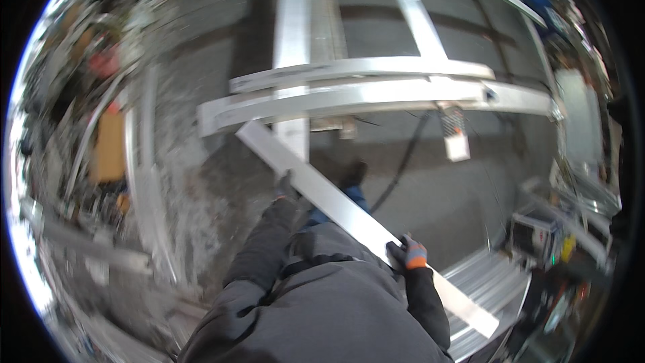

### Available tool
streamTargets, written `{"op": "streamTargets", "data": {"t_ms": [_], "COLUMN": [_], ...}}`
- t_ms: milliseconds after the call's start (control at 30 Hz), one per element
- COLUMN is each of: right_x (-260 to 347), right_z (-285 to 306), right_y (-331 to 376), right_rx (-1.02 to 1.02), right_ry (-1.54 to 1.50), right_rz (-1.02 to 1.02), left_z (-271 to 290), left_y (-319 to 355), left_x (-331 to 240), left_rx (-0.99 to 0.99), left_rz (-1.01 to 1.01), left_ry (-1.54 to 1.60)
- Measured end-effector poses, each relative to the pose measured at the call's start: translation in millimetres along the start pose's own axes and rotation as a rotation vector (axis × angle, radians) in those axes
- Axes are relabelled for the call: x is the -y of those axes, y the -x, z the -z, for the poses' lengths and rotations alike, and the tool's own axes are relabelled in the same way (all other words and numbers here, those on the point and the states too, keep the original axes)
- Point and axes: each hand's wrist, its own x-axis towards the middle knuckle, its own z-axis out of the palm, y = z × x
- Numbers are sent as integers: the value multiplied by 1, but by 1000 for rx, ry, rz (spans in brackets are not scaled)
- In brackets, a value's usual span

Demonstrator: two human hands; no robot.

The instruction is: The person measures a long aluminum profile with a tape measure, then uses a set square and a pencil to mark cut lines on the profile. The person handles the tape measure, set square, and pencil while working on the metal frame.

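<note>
Taking clock directions from the middle of the view, with twelve o'clock straight ahead, a long silver metal bar [349, 218] slants across the front of the body, its far end toward ten o'clock and its near end between four and five. The left hand [285, 185], gloved and at about eight o'clock, is partly closed on the bar's left edge; its fingers underneath are hidden, so I cannot tell how firmly they press. The right hand [408, 253], in a glove with an orange cuff, is closed around the bar toward half past four, fingers curled over the edge. Judging by its even, shiny faces, the bar is stiff and fairly light for its length, though smooth enough to slide in a glove and likely to dent or scratch at the ends. A hold on the two long edges, with the hands well apart on either side of the middle, should keep it balanced and stop the far end swinging. At twelve o'clock, a metal frame [390, 96] stands just beyond the far end; whether they touch is unclear. Toward four o'clock, the near end passes over ribbed metal profiles [494, 274].
</note>
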Motion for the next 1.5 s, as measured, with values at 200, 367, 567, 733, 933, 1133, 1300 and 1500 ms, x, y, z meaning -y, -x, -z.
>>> {"op": "streamTargets", "data": {"t_ms": [200,367,567,733,933,1133,1300,1500], "right_x": [-18,-62,-150,-279,-480,-593,-561,-502], "right_z": [-8,-32,-68,-110,-189,-273,-300,-295], "right_y": [48,85,147,221,339,455,480,453], "right_rx": [-77,-32,-166,-196,-268,-860,-1076,-1288], "right_ry": [16,-91,-250,-371,-541,-479,-610,-774], "right_rz": [-91,-196,-266,-423,-676,-1105,-1171,-1136], "left_z": [-24,-62,-119,-160,-161,-126,-109,-73], "left_y": [2,21,60,111,210,378,488,537], "left_x": [-1,-2,40,142,359,569,676,779], "left_rx": [191,225,305,390,762,756,788,774], "left_rz": [-29,197,283,299,702,897,904,1161], "left_ry": [-338,-328,-630,-880,-1137,-1186,-1216,-1108]}}
